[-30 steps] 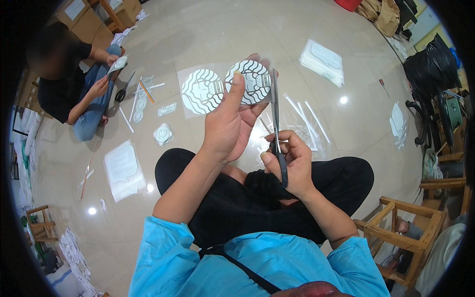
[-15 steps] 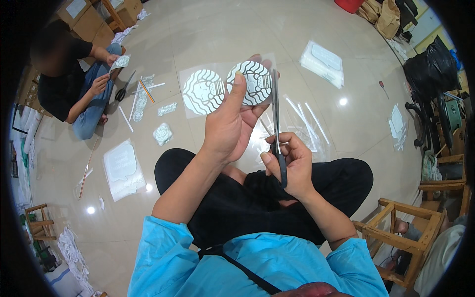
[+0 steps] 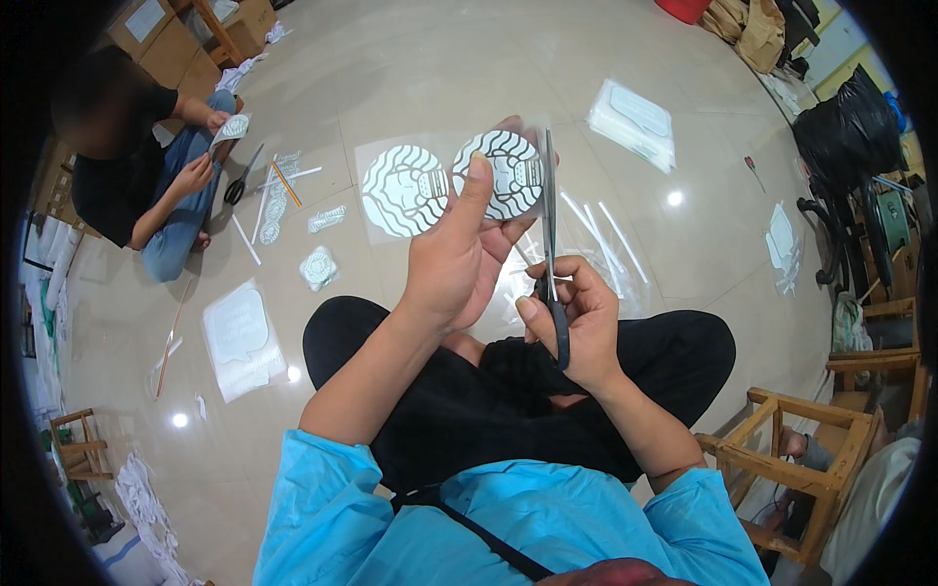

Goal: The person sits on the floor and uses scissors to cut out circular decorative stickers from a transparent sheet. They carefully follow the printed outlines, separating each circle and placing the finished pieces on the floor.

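My left hand [image 3: 459,239] grips a clear film sheet [image 3: 366,156] with two round black-and-white sticker designs on it. The thumb presses on the right-hand round design [image 3: 510,174], while the left-hand round design [image 3: 401,190] shows whole beside it. In my right hand [image 3: 581,317] is a pair of scissors [image 3: 549,225], with dark handles and long metal blades pointing away from me. The blades stand along the right edge of the sheet, close to the fingertips of my left hand. Whether they bite into the film at this instant is hard to see.
Stacked clear-backed sheets [image 3: 630,127] lie far right, more sheets [image 3: 237,332] at left. White strips [image 3: 606,239] are scattered beyond my right knee. A person [image 3: 127,146] sits far left holding a small sheet, another pair of scissors [image 3: 234,186] nearby. A wooden stool [image 3: 801,459] stands at right.
The sheet and my left hand have shifted slightly toward me and to the right. The scissors remain along the sheet's right edge, their blades looking nearly closed in both frames.
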{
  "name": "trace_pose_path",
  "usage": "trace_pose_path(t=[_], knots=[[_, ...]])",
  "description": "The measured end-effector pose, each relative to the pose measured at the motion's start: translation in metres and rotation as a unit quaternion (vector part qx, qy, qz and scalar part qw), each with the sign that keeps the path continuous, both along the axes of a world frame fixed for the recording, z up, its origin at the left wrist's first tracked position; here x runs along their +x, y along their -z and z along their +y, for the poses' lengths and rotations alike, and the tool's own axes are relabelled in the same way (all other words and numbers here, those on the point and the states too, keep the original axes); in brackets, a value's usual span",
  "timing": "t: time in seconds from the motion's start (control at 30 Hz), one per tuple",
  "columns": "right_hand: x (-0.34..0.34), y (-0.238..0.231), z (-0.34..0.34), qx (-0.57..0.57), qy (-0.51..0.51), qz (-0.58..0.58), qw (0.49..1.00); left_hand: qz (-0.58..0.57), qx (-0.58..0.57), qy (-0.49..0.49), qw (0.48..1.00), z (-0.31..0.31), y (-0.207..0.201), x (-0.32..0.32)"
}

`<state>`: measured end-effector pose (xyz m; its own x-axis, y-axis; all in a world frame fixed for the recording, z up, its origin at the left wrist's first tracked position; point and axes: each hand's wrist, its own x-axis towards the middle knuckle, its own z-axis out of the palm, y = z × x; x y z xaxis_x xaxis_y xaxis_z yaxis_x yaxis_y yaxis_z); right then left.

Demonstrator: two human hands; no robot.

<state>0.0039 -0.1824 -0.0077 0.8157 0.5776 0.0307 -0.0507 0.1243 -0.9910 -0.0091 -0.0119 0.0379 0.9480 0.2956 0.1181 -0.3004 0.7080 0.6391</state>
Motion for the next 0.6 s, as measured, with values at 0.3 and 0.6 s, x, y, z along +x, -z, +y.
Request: trace_pose_path(t=[0.3,0.6], knots=[[0.001,-0.004,-0.002,-0.007,0.001,0.007,1.0,0.004,0.001,0.001,1.0,-0.003,0.0,-0.001],[0.005,-0.009,-0.005,-0.025,0.017,0.012,0.999,0.011,-0.013,0.023,1.0,-0.011,-0.001,-0.004]])
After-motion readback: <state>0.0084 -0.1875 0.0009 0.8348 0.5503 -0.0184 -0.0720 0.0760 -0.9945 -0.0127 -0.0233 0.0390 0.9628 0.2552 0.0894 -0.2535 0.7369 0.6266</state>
